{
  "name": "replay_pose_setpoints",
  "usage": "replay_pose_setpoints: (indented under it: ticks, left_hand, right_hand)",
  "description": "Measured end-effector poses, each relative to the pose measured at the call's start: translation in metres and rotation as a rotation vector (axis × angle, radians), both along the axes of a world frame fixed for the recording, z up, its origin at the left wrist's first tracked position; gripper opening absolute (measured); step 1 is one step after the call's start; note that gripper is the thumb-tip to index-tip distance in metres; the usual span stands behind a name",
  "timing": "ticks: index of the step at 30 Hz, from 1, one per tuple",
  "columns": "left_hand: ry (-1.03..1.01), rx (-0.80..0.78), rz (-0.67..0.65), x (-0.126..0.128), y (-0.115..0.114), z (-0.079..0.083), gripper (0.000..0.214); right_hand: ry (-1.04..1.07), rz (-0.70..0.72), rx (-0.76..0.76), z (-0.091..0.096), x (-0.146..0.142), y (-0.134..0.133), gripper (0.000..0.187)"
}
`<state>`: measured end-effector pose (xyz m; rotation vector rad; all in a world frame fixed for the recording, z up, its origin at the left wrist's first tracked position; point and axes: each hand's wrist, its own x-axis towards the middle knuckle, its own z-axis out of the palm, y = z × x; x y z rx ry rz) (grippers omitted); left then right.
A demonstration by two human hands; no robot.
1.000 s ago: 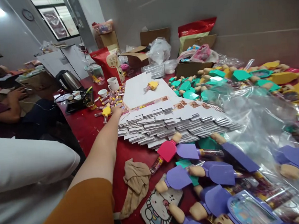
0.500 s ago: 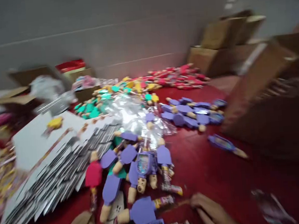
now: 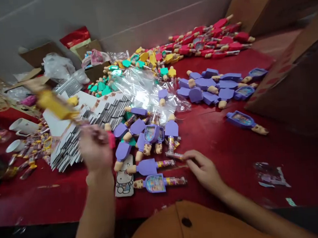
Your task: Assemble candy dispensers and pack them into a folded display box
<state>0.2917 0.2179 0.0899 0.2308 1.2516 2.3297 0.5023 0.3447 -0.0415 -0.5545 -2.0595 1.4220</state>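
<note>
My left hand (image 3: 96,147) is raised over the stacked cards, blurred by motion. Its closed fingers hold a yellow paddle-shaped toy (image 3: 54,103) by its thin end, the toy pointing up and left. A red toy (image 3: 111,139) lies partly hidden behind that hand. My right hand (image 3: 205,172) rests on the red table, thumb and fingertips pinched on the end of a small candy tube (image 3: 174,155). Left of it lie purple toys with candy tubes, among them a face-down one (image 3: 146,167) and a face-up one (image 3: 155,183). Beneath their heads is a cartoon-printed phone case or phone (image 3: 124,182).
Fanned cards (image 3: 68,150) lie left, beside loose candy tubes (image 3: 32,154) and a white cup (image 3: 23,126). Clear plastic bags (image 3: 140,85) sit mid-table. Purple (image 3: 204,84), red (image 3: 208,41) and green toys (image 3: 104,88) are heaped behind. A cardboard box (image 3: 287,76) stands right.
My view has tilted down and shifted. My left hand has come into clear view, holding the yellow toy. My right hand stays beside the purple toys, its fingertips now at the candy tube.
</note>
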Motion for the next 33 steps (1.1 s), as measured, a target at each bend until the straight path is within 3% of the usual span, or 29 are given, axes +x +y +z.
replay_pose_setpoints:
  ticks: [4, 6, 12, 15, 18, 20, 22, 24, 25, 29, 31, 33]
  left_hand:
    - [-0.362, 0.107, -0.495, 0.089, 0.032, -0.026, 0.037]
    - [-0.411, 0.106, -0.650, 0.118, 0.043, -0.035, 0.040]
    - [-0.194, 0.071, -0.676, 0.144, 0.054, -0.042, 0.048]
    - [-0.138, -0.009, -0.717, 0.150, 0.051, -0.053, 0.061]
    - [0.056, -0.196, -0.809, 0.144, 0.043, -0.073, 0.063]
    - [0.196, -0.319, -0.736, 0.131, 0.037, -0.080, 0.056]
    - [0.241, -0.336, -0.512, 0.115, 0.033, -0.078, 0.048]
    - [0.216, -0.245, -0.322, 0.103, 0.034, -0.067, 0.045]
    - [0.198, -0.191, -0.289, 0.100, 0.037, -0.060, 0.045]
    - [0.164, -0.126, -0.379, 0.103, 0.056, -0.039, 0.040]
    - [0.138, -0.110, -0.409, 0.111, 0.066, -0.036, 0.036]
    - [0.117, -0.060, -0.377, 0.120, 0.072, -0.039, 0.029]
  right_hand:
    - [0.183, 0.070, -0.371, 0.042, 0.000, 0.001, 0.018]
    - [0.268, 0.088, -0.463, 0.055, 0.008, 0.003, 0.023]
    - [0.277, 0.015, -0.474, 0.061, 0.028, 0.003, 0.030]
    - [0.242, 0.154, -0.599, 0.063, 0.020, 0.000, 0.038]
    - [0.134, 0.309, -0.737, 0.067, 0.010, 0.000, 0.039]
    - [0.161, 0.214, -0.706, 0.066, 0.008, 0.004, 0.037]
    - [0.177, 0.123, -0.636, 0.064, 0.010, 0.009, 0.035]
    - [0.115, 0.205, -0.627, 0.061, 0.015, 0.012, 0.033]
    - [0.078, 0.283, -0.650, 0.060, 0.018, 0.012, 0.031]
    - [0.011, 0.475, -0.728, 0.058, 0.024, 0.001, 0.025]
    - [-0.021, 0.432, -0.652, 0.055, 0.023, -0.006, 0.025]
    - [-0.058, 0.295, -0.515, 0.050, 0.022, -0.011, 0.026]
